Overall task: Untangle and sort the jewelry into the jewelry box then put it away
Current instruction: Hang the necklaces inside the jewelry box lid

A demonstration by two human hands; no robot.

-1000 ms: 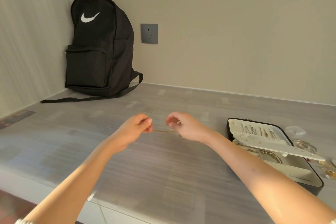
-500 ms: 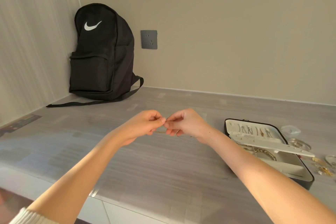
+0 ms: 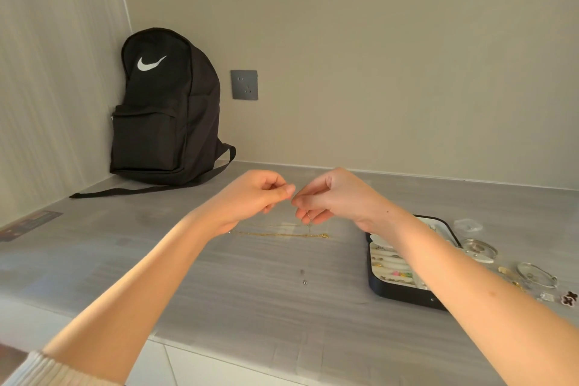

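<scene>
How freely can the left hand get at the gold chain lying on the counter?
Probably yes: the gold chain lies bare on the counter just beneath the left hand, nothing covering it, though that hand pinches a thin chain.

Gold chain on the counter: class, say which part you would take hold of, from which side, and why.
Probably pinch the gold chain at its thicker right end, coming straight down from above. It lies flat and straight on the counter, so nothing can slide under it, and the thicker end gives fingertips more to catch.
</scene>
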